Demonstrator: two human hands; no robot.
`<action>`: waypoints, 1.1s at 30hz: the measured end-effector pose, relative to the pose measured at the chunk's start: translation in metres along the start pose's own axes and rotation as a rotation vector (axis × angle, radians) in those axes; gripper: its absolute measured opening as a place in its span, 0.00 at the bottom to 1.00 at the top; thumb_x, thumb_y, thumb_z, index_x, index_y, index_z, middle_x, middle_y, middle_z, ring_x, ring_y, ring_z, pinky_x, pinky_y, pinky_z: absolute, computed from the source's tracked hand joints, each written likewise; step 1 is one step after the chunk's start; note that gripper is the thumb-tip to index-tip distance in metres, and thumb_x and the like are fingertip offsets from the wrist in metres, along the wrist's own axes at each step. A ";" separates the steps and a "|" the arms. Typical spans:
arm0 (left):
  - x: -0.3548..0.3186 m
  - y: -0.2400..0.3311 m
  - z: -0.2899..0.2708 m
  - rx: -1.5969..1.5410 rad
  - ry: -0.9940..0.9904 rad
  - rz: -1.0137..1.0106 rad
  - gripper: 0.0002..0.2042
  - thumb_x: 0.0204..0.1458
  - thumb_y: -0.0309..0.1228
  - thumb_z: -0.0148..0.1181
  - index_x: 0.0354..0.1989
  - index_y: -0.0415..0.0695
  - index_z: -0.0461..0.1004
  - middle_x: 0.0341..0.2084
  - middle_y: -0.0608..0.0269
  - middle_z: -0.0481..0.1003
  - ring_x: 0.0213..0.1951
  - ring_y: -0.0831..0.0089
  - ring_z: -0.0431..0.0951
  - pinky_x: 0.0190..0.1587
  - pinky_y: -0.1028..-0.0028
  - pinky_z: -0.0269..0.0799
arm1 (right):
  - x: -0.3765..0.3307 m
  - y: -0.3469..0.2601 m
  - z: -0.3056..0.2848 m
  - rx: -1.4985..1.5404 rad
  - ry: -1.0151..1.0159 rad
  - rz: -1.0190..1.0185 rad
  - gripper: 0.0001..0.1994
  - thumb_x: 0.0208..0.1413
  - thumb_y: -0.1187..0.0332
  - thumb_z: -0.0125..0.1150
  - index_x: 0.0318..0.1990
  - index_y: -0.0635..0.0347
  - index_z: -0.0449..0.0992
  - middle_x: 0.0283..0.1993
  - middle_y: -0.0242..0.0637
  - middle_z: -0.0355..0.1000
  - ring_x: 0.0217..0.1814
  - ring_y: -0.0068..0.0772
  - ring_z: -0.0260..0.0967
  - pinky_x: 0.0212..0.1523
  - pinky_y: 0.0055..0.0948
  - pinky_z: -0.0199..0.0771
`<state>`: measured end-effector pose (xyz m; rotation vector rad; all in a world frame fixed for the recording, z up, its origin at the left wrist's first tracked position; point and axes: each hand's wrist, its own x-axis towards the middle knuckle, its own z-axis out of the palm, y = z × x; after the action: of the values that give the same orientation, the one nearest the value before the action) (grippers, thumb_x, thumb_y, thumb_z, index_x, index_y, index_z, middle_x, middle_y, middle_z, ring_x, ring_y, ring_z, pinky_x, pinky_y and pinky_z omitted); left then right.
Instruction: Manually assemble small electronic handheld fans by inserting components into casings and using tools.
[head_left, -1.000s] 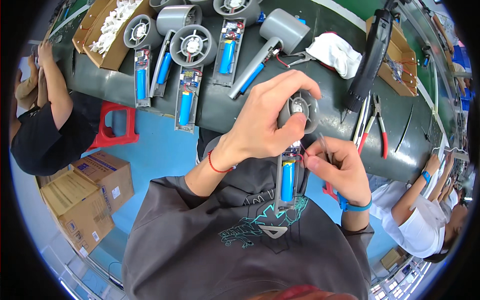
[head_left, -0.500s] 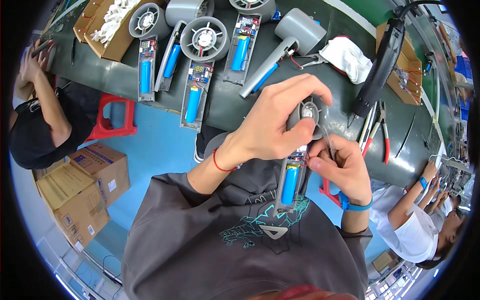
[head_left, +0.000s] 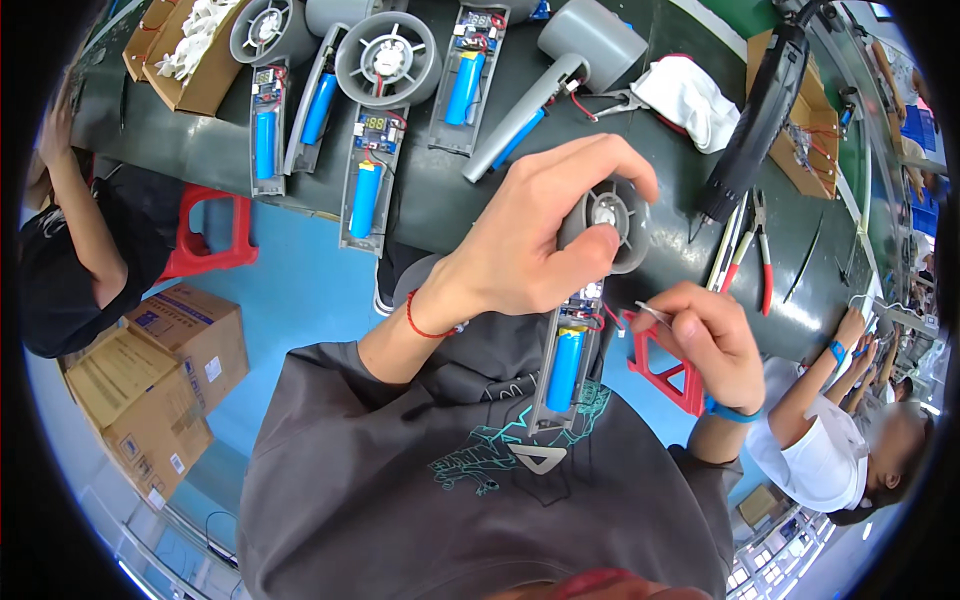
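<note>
My left hand [head_left: 535, 235] grips a grey handheld fan [head_left: 628, 250] by its round housing, thumb over the hub. Its open handle hangs toward my chest, showing a blue battery cell [head_left: 566, 370] and a small circuit board [head_left: 587, 298] partly behind my fingers. Beside the board, a short red wire with a small white plug [head_left: 620, 331] sticks out. To the right of the handle, apart from it, my right hand [head_left: 712, 335] pinches a thin pale tool [head_left: 652, 312]; most of it is hidden by the fingers, so its kind is unclear.
Several similar opened fans [head_left: 388, 58] with blue cells lie at the far left of the dark bench [head_left: 440, 225]. A black electric screwdriver [head_left: 757, 120] hangs at right, near red-handled pliers [head_left: 766, 260], a white cloth [head_left: 690, 100] and a cardboard box [head_left: 815, 150]. Other people sit on both sides.
My right hand has drawn back from the fan, down and right, with the thin tool, and the wire's plug now shows. The fan in my left hand has shifted slightly left.
</note>
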<state>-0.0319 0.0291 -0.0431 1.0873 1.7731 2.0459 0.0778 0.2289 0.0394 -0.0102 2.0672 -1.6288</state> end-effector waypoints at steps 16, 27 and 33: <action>0.000 0.000 0.000 0.009 -0.025 0.004 0.18 0.45 0.35 0.50 0.40 0.33 0.71 0.37 0.52 0.75 0.39 0.63 0.75 0.45 0.69 0.70 | 0.033 -0.033 -0.029 -0.387 -0.373 -0.018 0.11 0.61 0.67 0.52 0.34 0.67 0.76 0.27 0.41 0.73 0.26 0.42 0.71 0.27 0.33 0.67; 0.000 0.012 -0.003 -0.318 0.038 -0.280 0.21 0.46 0.38 0.47 0.44 0.34 0.67 0.41 0.49 0.73 0.42 0.69 0.74 0.47 0.72 0.69 | 0.016 -0.010 0.017 -0.359 0.223 -0.232 0.07 0.57 0.74 0.52 0.34 0.67 0.75 0.27 0.38 0.75 0.23 0.27 0.69 0.25 0.24 0.67; 0.000 0.004 0.002 -0.382 0.099 -0.249 0.23 0.49 0.42 0.48 0.46 0.35 0.66 0.40 0.47 0.73 0.41 0.69 0.75 0.45 0.73 0.70 | 0.019 0.016 0.038 -0.412 0.392 -0.298 0.04 0.57 0.76 0.54 0.36 0.68 0.75 0.28 0.37 0.74 0.21 0.24 0.66 0.23 0.21 0.63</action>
<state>-0.0289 0.0295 -0.0392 0.6330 1.3907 2.1858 0.0807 0.1926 0.0110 -0.1580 2.7899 -1.4167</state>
